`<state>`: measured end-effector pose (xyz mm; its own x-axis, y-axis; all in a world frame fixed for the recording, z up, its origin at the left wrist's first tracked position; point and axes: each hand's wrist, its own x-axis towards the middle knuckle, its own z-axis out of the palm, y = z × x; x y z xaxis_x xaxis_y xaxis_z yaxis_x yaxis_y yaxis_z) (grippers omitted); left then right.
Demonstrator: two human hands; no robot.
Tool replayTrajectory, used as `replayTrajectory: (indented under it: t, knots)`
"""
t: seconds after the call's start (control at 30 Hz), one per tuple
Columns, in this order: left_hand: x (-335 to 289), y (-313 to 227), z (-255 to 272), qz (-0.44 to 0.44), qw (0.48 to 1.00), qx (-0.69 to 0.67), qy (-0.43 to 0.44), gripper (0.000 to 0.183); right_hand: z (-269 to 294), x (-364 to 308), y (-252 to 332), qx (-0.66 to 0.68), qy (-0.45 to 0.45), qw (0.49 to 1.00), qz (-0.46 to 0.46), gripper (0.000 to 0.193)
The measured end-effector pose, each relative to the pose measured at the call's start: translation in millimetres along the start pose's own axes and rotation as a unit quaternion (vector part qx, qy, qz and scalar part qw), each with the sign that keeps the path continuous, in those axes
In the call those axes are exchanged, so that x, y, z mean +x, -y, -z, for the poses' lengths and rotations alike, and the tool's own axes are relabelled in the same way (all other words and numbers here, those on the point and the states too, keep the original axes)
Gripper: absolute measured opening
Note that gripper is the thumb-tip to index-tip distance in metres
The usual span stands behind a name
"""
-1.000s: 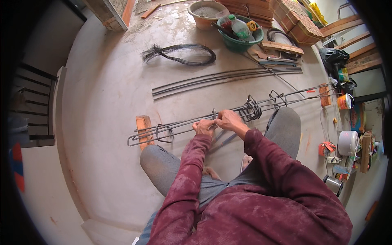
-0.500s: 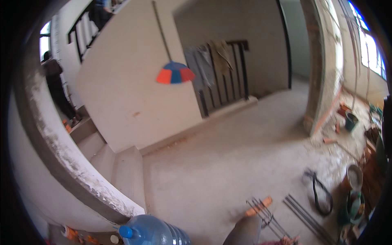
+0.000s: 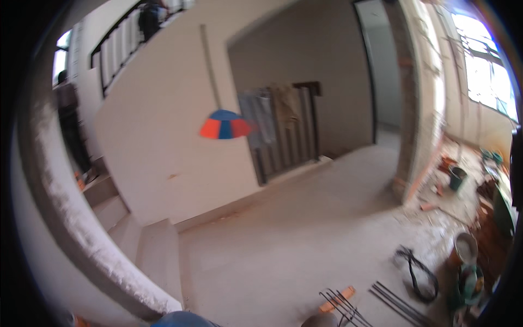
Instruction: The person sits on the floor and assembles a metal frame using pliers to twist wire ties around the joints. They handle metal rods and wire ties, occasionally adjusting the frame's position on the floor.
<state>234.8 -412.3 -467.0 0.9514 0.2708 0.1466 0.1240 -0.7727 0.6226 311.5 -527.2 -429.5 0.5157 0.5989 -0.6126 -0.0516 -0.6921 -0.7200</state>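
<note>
Neither of my hands shows; both lie outside the head view. At the lower edge the top of a blue plastic water bottle (image 3: 182, 320) peeks in. Bent thin metal rods (image 3: 348, 312) rest over an orange brick (image 3: 344, 294) on the floor, and a dark rounded shape (image 3: 318, 320) beside them is cut off by the edge. Several straight dark rods (image 3: 400, 305) lie to their right. Beyond these is a looped black strap or cable (image 3: 424, 278).
Stairs (image 3: 158, 256) climb at the left, with one person (image 3: 71, 120) on them and another (image 3: 150, 19) higher up. A blue-and-orange broom (image 3: 224, 126) leans on the wall. Clothes (image 3: 286, 106) hang over a black railing (image 3: 315, 122). Buckets (image 3: 466, 248) and rubble line the right.
My view has tilted up, so the scene sits lower in the picture. Most of the water bottle has slipped out below, as has a reddish patch beside the rods.
</note>
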Motion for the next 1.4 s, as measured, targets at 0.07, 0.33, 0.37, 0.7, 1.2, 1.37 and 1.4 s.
replayTrajectory:
  t: [0.07, 0.33, 0.37, 0.7, 1.2, 1.37, 1.4]
  knots:
    - [-15.0, -11.6, -24.3, -0.007, 0.999, -0.016, 0.030, 0.031, -7.8, -3.4, -26.2, 0.259, 0.041, 0.964, -0.053, 0.034]
    - [-21.2, 8.8, -31.1, -0.014, 1.000, 0.026, -0.007, 0.031, -12.9, -57.6, 15.0, 0.395, 0.052, 0.887, -0.231, 0.026]
    - [-25.9, 6.2, -34.0, -0.018, 1.000, 0.001, 0.004, 0.035, -5.1, -76.3, 18.5, 0.207, 0.039, 0.970, -0.122, 0.023]
    - [-38.2, -18.3, -46.4, -0.022, 1.000, -0.013, 0.018, 0.045, 28.5, -63.1, -0.6, -0.543, -0.067, 0.785, 0.289, 0.011]
    - [-27.6, -0.8, -23.2, 0.007, 0.986, -0.040, 0.159, 0.067, 22.1, -150.2, -19.1, -0.411, 0.064, 0.903, 0.107, 0.021]
    - [-17.3, -11.2, -23.4, 0.074, 0.967, -0.145, 0.198, 0.061, -6.2, -83.2, -120.4, -0.609, -0.064, 0.710, 0.349, 0.043]
    - [-15.2, -8.7, -20.1, 0.099, 0.959, -0.170, 0.204, 0.059, -8.0, -71.8, -122.6, -0.632, -0.051, 0.701, 0.327, 0.045]
